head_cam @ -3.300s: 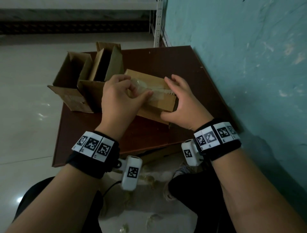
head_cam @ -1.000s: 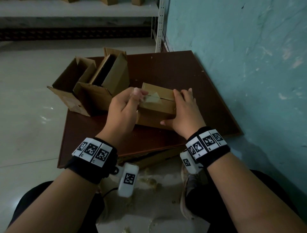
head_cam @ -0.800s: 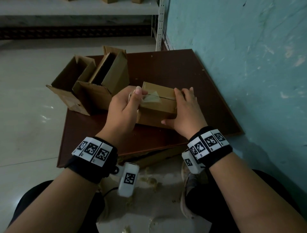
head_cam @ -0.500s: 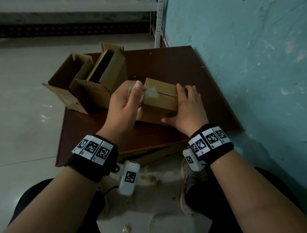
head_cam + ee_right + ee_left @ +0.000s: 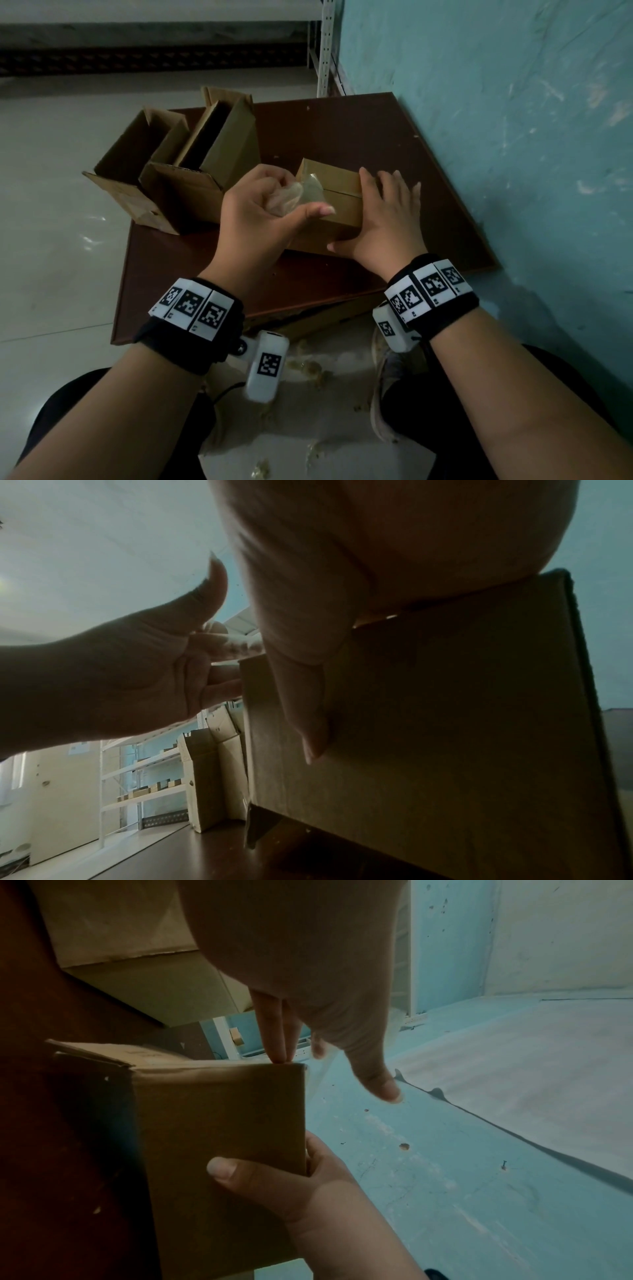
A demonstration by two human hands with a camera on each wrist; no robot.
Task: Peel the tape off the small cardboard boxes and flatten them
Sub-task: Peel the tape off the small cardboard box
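The right hand (image 5: pixel 383 219) lay flat and straight-fingered over the right end of the small cardboard box (image 5: pixel 337 200), thumb pressed against the near face, evidently to pin it to the table (image 5: pixel 342 137) while the other hand pulled; the left hand (image 5: pixel 255 212) sat just to the left of the box's top, fingers curled round a crumpled length of clear tape (image 5: pixel 294 197), thumb stretched toward the right hand; that bunching probably kept the sticky strip from catching on the cardboard again; one end of the tape looked attached near the box's top left corner, though the left wrist view showed only a faint clear film there (image 5: pixel 320 1074), so how much remained stuck could not be told.

The box stood between the two hands, plain brown, closed, its two top flaps meeting along a seam that ran from the left hand to the right hand and appeared bare of tape; its lower left corner looked slightly lifted and ragged in the right wrist view (image 5: pixel 253 829).

Beyond the left hand, well apart from it, two opened boxes (image 5: pixel 178 171) stood with flaps up, not yet flattened; scraps of tape (image 5: pixel 308 368) lay on the floor below the wrists.
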